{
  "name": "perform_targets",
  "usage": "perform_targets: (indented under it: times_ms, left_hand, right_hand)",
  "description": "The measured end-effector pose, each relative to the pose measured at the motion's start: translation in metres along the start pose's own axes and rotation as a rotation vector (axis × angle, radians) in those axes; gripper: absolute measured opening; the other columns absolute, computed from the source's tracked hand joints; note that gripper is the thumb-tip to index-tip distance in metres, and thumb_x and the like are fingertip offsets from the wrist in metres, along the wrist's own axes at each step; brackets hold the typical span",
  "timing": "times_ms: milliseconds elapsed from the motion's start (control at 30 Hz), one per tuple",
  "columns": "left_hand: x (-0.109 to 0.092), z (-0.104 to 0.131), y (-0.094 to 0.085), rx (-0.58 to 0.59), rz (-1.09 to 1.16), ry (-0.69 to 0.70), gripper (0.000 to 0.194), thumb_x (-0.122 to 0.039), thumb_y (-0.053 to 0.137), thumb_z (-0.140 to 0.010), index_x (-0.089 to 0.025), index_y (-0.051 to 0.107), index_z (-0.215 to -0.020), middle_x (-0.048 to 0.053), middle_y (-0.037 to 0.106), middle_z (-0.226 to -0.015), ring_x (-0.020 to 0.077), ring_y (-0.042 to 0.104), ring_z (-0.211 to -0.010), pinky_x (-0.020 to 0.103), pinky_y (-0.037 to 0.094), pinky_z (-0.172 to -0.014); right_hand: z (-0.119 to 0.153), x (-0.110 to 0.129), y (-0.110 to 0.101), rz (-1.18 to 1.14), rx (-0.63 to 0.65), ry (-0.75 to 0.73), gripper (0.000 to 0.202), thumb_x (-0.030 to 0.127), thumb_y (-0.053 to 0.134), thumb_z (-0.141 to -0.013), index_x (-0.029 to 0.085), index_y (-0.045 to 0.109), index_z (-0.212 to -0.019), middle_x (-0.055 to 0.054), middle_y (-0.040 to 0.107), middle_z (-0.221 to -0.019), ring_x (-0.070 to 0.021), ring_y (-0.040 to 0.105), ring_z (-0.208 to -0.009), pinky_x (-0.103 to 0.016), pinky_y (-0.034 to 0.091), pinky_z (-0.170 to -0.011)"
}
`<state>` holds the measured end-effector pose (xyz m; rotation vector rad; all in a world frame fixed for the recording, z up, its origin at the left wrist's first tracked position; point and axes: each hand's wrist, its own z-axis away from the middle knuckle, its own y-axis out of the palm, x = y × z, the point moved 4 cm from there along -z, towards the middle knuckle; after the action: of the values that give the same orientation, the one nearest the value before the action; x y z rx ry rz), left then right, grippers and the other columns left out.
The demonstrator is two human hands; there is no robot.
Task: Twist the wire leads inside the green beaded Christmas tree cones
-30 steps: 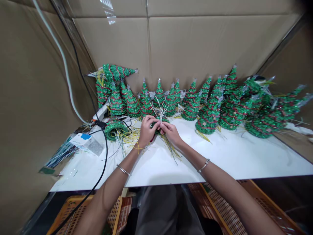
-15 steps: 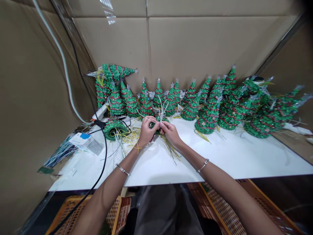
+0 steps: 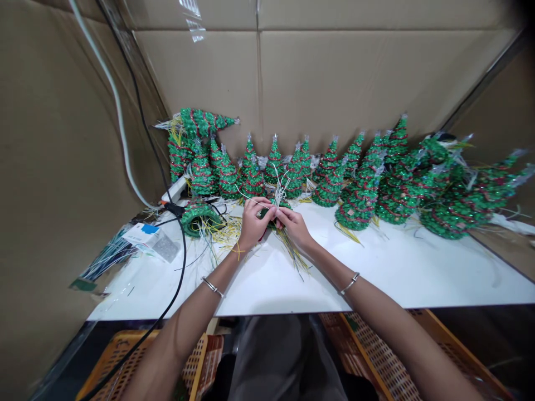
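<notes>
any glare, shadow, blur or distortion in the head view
Head view: glare streaks the clear tape; head view: faint shadow near the front edge of the white table; head view: far-right trees look stretched and soft, white strands partly merge.

A white table (image 3: pixel 397 273) is lined with green tinsel trees (image 3: pixel 357 203) from eleven to two o'clock; a tipped tree (image 3: pixel 194 209) is seen at ten, a small box (image 3: pixel 152 242) at nine.

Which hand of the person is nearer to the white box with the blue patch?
Left. The left hand is to the right of the box, at the bundle of white strands; the right hand is on the bundle's other side, farther from the box.
</notes>
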<state>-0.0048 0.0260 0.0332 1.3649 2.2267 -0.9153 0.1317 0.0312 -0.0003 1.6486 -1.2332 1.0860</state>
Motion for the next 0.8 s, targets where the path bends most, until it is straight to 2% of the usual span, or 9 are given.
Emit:
perform_targets:
  times_ms: [433, 600, 800]
  left_hand:
    - [0.0013, 0.0004, 0.0023, -0.007, 0.055, -0.022, 0.013, -0.029, 0.066, -0.087, -0.021, 0.066, -0.077, 0.004, 0.067, -0.096, 0.0192, 0.058, -0.101, 0.038, 0.044, -0.094]
    - [0.0049, 0.0004, 0.0040, -0.013, 0.085, -0.044, 0.012, -0.028, 0.065, -0.087, -0.021, 0.067, -0.077, 0.004, 0.068, -0.098, 0.0198, 0.060, -0.102, 0.040, 0.045, -0.096]
    - [0.0049, 0.0009, 0.0048, -0.026, 0.095, -0.040, 0.012, -0.028, 0.066, -0.086, -0.021, 0.067, -0.077, 0.004, 0.069, -0.096, 0.0199, 0.061, -0.101, 0.040, 0.044, -0.095]
  right_hand:
    - [0.0003, 0.0048, 0.0007, -0.007, -0.062, 0.054, 0.042, 0.060, 0.066, -0.077, 0.017, 0.063, -0.077, 0.002, 0.055, -0.062, -0.0099, 0.045, -0.054, -0.024, 0.036, -0.052]
    - [0.0004, 0.0034, 0.0008, 0.004, -0.072, 0.042, 0.044, 0.062, 0.063, -0.079, 0.018, 0.064, -0.078, -0.001, 0.060, -0.071, -0.0099, 0.046, -0.056, -0.024, 0.037, -0.053]
    - [0.0010, 0.0021, 0.0006, -0.010, -0.081, 0.023, 0.040, 0.058, 0.063, -0.081, 0.017, 0.063, -0.078, 0.000, 0.058, -0.070, -0.0094, 0.045, -0.056, -0.024, 0.036, -0.053]
